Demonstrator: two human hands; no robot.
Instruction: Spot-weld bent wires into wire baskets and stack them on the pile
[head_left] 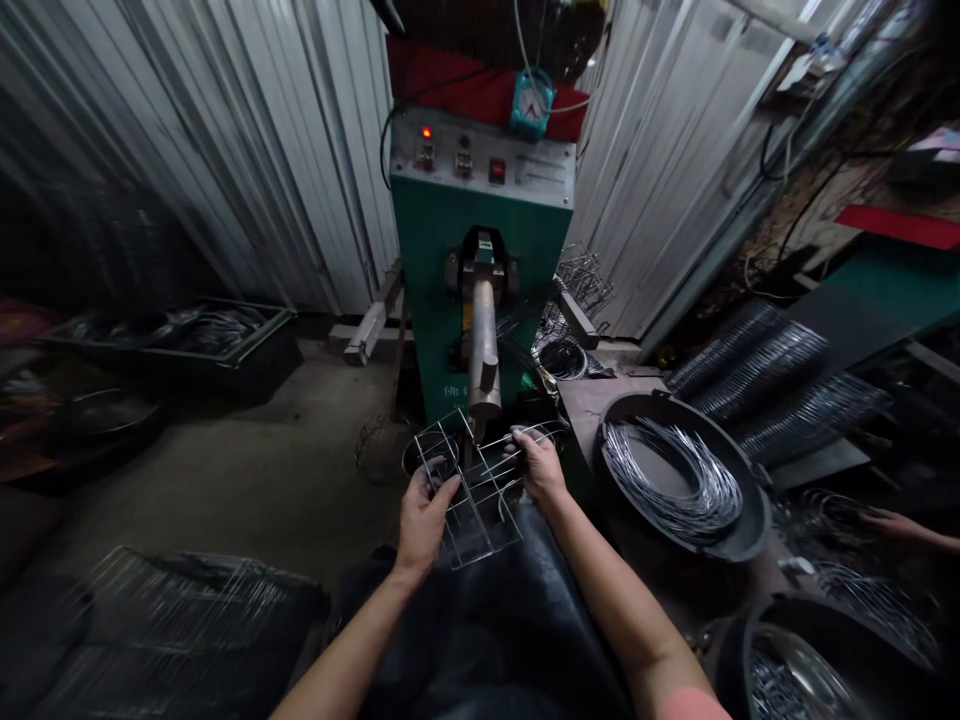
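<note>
Well, with twelve o'clock straight ahead of us, we held a wire frame [469,500] out in front of our lap, between our two hands and just below a thick metal post [484,345] on a green machine [480,250]. Our left hand [424,520] gripped the frame's near left side, with the fingers [427,490] curled together and clamped on the wire. Our right hand [541,468] held its upper right side, with the fingers [521,445] closed over the wire in the same way. We could not tell whether the post's tip touched the frame. A control panel [480,155] with a lit red light [426,131] topped the machine at twelve o'clock, and a small blue clock [532,103] sat above it. Ribbed metal walls [225,170] rose on both sides of the machine. At about three o'clock, a black tub [622,410] held a coil of loose wires [671,480], and bundles of wire rings [780,375] lay just beyond it. Another black tub [795,660] sat at about four o'clock, with metal wire inside. Farther out at about three o'clock, another person's hand [892,520] reached in from the right edge, near more wire rings [874,600]. A dark crate [172,345] of wire pieces stood on the floor at about ten o'clock, and a blurred stack of wire frames [172,620] lay at about eight o'clock.
</note>
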